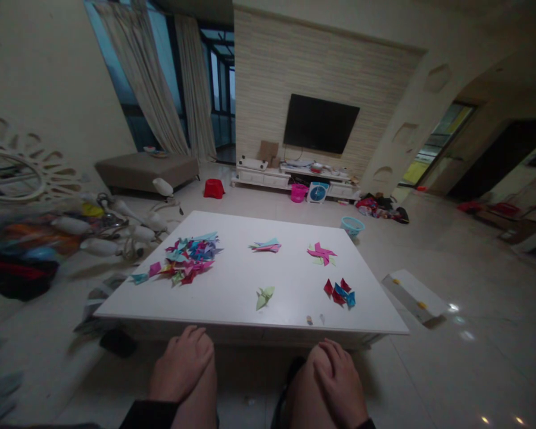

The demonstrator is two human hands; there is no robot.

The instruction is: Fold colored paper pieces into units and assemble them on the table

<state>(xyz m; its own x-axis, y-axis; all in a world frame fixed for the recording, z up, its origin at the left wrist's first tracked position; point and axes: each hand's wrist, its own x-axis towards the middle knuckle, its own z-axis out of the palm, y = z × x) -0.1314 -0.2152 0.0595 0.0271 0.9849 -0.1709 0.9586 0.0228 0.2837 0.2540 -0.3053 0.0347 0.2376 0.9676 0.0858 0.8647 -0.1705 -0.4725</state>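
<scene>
My left hand [181,364] rests over my left knee with its fingers laid along it, holding nothing. On the other knee lies my right hand [340,376], also without anything in it, its fingers draped over the front. Both are just short of the near edge of a white table [236,280]. Left of centre there sits a heap of colourful folded paper pieces [192,256]. Farther back lie a small stack of folded paper [267,245] and a pink and green pinwheel shape [322,254]. Nearer me are a pale green folded piece [264,297] and several red and blue ones [340,294].
Tiny scraps [309,320] lie by the table's near edge. A white box [414,296] stands on the floor at right, a blue basket [352,226] behind the far right corner. A fallen lamp [120,229] and cluttered items are at left. Beyond are a red stool [213,188] and a television [321,124].
</scene>
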